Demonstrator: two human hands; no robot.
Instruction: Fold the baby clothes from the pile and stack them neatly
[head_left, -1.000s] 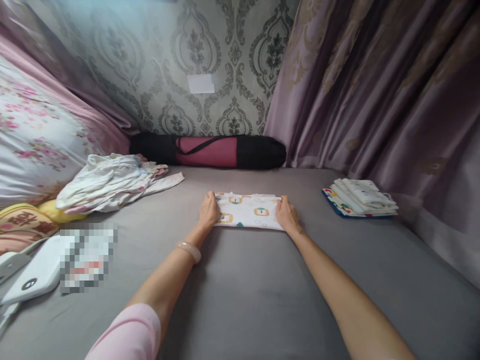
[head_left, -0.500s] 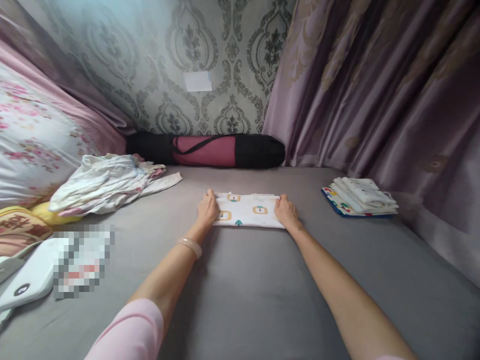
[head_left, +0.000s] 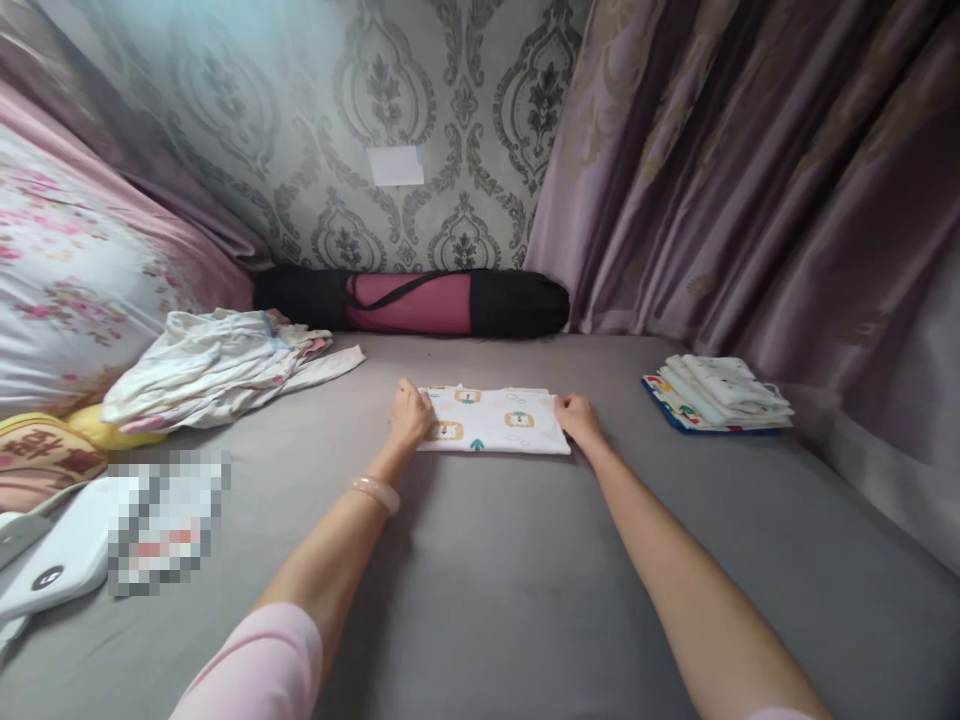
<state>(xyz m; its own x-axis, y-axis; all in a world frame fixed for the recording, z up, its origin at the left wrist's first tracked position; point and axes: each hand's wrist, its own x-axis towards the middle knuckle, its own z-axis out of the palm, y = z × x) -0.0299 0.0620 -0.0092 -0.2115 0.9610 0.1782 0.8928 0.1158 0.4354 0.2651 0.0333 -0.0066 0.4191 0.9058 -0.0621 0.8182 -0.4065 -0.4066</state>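
Observation:
A folded white cloth [head_left: 491,420] with orange lion-like pictures and small green plants lies flat on the grey bed sheet, its long side across my view. At its left end, my left hand [head_left: 409,415] is closed on the edge, fingers curled; a pale bangle circles that wrist. My right hand [head_left: 577,418] pinches the cloth's far right corner, while the near right corner shows free of the fingers. The fingertips of both hands are partly hidden.
A stack of folded cloths [head_left: 724,395] stands to the right. Crumpled light clothes [head_left: 217,365] lie at the left, by a floral pillow [head_left: 60,270]. Nearer is a white object [head_left: 75,530] beside a blurred patch. A black and maroon long bag [head_left: 420,302] rests against the wall.
My left hand has shifted slightly left and my right hand slightly right, each out toward the cloth's ends. More of the cloth's right edge shows; the cloth has stayed in place.

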